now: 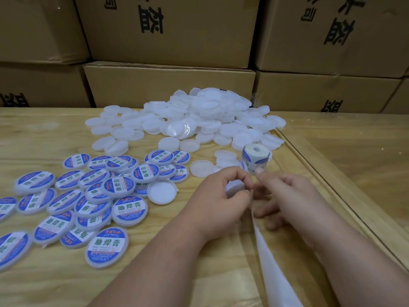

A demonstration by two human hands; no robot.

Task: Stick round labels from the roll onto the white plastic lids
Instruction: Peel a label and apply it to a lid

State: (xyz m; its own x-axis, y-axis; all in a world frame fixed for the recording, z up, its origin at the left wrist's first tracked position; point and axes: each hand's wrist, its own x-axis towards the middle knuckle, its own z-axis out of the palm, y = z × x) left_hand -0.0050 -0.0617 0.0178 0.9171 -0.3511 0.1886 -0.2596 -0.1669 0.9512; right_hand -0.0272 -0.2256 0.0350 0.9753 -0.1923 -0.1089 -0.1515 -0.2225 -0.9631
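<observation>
Left hand (pixel 223 191) gripped bare lid (pixel 235 187), face tilted toward label roll (pixel 256 159) at 1 o'clock, likely ready for sticker. Right hand (pixel 285 196) pinched spent backing strip (pixel 272 262) near roll; strip trailed to 6 o'clock. Labelled lids (pixel 73 200) sat at 9 o'clock on table (pixel 332 151), unlabelled pile (pixel 199 116) at 12, probably to keep them sorted.

Plain white lids (pixel 200 111), blue-and-white labelled lids (pixel 129 209), pale wood-grain table (pixel 44 129), brown boxes (pixel 170 85) printed black.
</observation>
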